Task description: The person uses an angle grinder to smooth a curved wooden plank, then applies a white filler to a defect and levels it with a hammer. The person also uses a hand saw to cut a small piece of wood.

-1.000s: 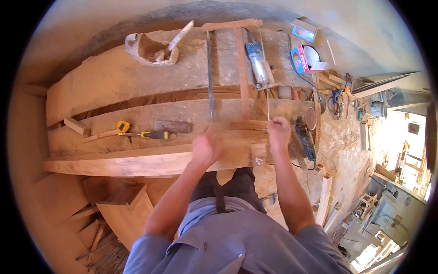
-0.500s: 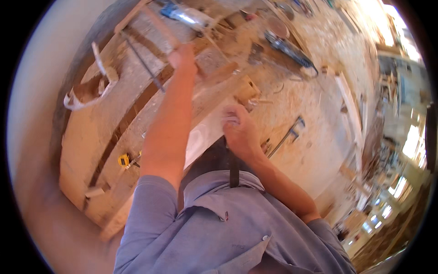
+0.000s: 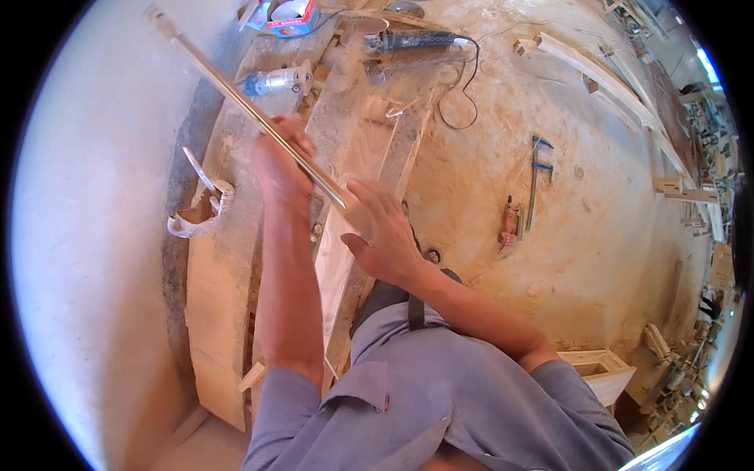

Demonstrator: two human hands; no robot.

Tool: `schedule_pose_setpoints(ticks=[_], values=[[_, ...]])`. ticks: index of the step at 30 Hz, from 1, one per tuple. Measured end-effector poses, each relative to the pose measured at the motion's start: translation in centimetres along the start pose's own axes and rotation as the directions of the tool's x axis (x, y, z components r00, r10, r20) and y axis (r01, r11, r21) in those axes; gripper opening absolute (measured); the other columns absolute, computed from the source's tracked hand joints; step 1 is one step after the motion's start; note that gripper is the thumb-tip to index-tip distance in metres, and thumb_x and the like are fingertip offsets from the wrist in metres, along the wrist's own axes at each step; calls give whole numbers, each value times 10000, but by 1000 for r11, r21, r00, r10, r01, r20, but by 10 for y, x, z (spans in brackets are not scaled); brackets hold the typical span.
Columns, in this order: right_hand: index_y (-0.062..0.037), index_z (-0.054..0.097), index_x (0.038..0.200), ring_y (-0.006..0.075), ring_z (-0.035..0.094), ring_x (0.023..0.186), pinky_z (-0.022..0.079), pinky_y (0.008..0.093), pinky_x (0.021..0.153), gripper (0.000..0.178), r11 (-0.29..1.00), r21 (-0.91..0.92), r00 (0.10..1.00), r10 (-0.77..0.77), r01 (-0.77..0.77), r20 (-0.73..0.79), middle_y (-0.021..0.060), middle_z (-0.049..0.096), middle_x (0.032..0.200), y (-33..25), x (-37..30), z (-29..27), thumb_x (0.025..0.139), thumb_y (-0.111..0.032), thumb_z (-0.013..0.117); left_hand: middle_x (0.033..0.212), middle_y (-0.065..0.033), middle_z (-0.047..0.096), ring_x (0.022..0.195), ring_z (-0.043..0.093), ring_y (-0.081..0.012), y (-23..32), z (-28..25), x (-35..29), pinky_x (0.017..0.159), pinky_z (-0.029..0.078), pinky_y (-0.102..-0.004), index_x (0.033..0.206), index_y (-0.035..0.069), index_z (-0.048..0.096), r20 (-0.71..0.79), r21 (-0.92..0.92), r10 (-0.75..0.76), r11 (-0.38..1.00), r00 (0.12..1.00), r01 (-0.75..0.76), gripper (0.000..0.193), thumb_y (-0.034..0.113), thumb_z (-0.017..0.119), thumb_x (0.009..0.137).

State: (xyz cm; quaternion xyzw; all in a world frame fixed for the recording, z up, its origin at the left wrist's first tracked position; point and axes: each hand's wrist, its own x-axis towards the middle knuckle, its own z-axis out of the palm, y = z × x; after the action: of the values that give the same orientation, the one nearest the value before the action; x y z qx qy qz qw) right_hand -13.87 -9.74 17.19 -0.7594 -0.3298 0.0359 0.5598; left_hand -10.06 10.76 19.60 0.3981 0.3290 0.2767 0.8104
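Note:
My left hand (image 3: 284,161) grips a long tool (image 3: 228,86), which looks like a wooden-framed bow saw turned nearly edge-on. Its shiny, narrow metal strip slants from the upper left down to my right hand. My right hand (image 3: 385,239) has its fingers stretched out beside the tool's lower end; whether it touches that end I cannot tell. Below both hands, a pale planed board (image 3: 336,271) lies lengthwise on the bench, partly covered by my arms.
A blue handheld router (image 3: 279,81), a black angle grinder (image 3: 412,41) and a red-and-blue box (image 3: 292,20) lie farther up the bench. Left is a torn white container (image 3: 200,220). A bar clamp (image 3: 534,184) and red tool (image 3: 509,224) lie on the floor; long timbers (image 3: 597,74) are right.
My left hand has drawn closer and swung the tool across in front of me. My right hand has moved up and left, its curled fingers now stretched out. The view has turned.

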Motion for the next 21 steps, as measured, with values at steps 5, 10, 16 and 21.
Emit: schedule_pose_setpoints(ticks=[5,10,16,21], values=[[-43,635,1150,395,601,1082,470,459,946,515,993,79,992,91,-84,-82,156,651,1112,4,-51,0,680,-107,838,717,-20,480,531,474,-154,-15,34,-88,489,429,-296,1057,36,497,212,60,-152,988,965,142,257,-7,619,835],[-44,671,1045,296,628,874,482,377,867,319,939,231,955,281,-255,-89,97,653,952,16,-97,-14,763,-94,812,691,3,469,538,477,-144,-55,45,-112,494,407,-303,1009,89,518,432,42,-437,884,789,466,230,30,661,839],[-61,591,807,336,606,779,470,390,735,308,952,-302,957,-41,-50,-289,117,615,809,31,-143,-45,682,-155,856,678,25,448,548,475,-139,-88,51,-149,510,380,-309,985,117,526,521,159,-615,751,592,641,183,109,677,882],[-49,612,752,217,594,597,470,316,568,254,960,21,881,264,-279,-392,53,599,653,12,-187,-52,786,-138,847,764,-64,598,670,578,-218,-85,52,-172,615,470,-370,1114,61,590,566,212,-662,692,490,690,263,299,614,1007]])
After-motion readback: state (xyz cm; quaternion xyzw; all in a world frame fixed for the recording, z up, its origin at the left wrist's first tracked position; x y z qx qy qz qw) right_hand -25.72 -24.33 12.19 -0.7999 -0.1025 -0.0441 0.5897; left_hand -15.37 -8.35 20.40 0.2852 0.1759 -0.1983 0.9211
